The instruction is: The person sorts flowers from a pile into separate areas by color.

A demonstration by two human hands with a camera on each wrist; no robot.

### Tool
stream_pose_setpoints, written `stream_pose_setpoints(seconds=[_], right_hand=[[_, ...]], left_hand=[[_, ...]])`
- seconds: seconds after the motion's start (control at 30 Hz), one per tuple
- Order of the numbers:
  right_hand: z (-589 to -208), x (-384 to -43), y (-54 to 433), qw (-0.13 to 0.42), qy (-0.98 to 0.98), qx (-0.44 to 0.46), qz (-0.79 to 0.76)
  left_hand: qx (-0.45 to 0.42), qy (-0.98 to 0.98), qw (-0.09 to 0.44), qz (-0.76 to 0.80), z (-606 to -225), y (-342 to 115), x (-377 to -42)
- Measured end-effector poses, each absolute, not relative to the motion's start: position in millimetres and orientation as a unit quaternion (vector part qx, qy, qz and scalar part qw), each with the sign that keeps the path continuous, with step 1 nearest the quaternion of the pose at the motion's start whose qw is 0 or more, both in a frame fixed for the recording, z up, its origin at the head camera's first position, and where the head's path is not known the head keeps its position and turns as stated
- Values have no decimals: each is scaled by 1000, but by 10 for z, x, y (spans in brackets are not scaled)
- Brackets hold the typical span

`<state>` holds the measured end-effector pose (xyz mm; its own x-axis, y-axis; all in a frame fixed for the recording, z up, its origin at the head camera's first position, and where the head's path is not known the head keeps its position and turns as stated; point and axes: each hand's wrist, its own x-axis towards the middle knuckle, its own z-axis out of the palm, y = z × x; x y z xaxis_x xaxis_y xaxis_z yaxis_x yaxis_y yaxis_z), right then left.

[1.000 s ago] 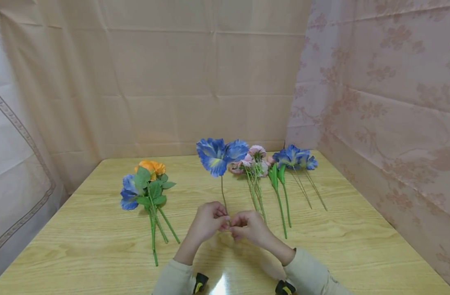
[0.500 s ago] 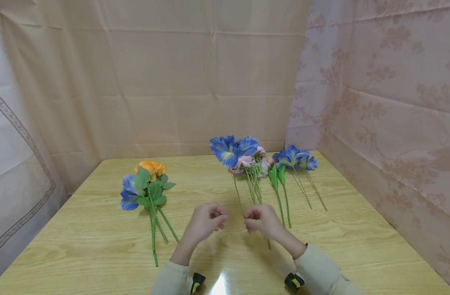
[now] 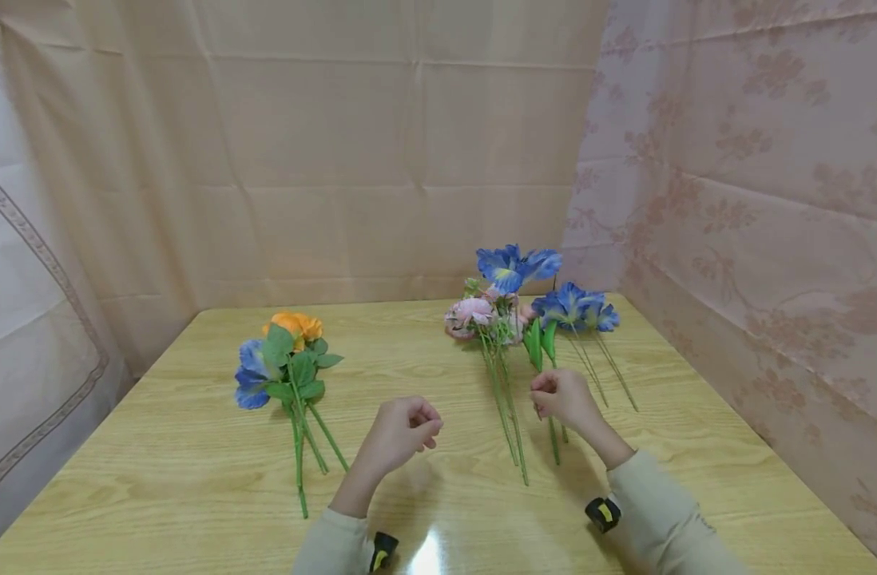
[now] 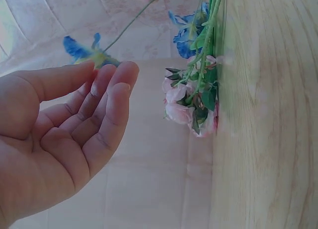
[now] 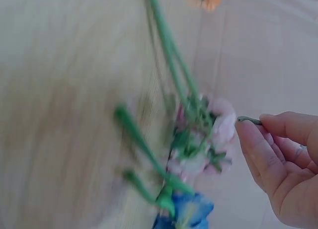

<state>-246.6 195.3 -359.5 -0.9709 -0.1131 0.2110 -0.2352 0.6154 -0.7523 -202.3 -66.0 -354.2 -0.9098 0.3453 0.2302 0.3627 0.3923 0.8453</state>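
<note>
My right hand (image 3: 569, 403) pinches the thin stem of a blue iris (image 3: 517, 268) near its lower end, above the table's right half. The flower stands raised, its head over the pink flowers (image 3: 471, 313). In the right wrist view, the cut stem end (image 5: 248, 121) pokes out between thumb and forefinger. My left hand (image 3: 401, 431) hovers near the table's middle, fingers loosely bent; the left wrist view shows nothing in its palm (image 4: 54, 144). Just beyond my right hand lie two green stems with pointed leafy heads (image 3: 536, 345).
More blue irises (image 3: 569, 307) lie at the back right of the wooden table (image 3: 194, 479). On the left lies a bunch with an orange flower (image 3: 295, 326), green leaves (image 3: 304, 369) and a blue bloom (image 3: 253, 375). Curtains (image 3: 338, 160) hang behind and beside the table.
Both hands were together at the blue iris stem. My left hand has let go and stays near the middle; my right hand has carried the iris to the right.
</note>
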Motion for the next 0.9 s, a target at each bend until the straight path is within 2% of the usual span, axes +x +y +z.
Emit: stream_pose_setpoints(seconds=[0.27,0.67,0.9], right_hand=[[-3564,-2622,2283,77,-908,71,406],[-3574,-2735,2605,55,-914,20,402],[-3651,-2791,2723,48,-939,-9,340]], left_hand=[[-211,-837,0,-505,-3535,-670,-2009],[-215,-838,-4,-501,-3569,-667,-2028],[-212,-842,-10,-497,-3595,-667,-2037]])
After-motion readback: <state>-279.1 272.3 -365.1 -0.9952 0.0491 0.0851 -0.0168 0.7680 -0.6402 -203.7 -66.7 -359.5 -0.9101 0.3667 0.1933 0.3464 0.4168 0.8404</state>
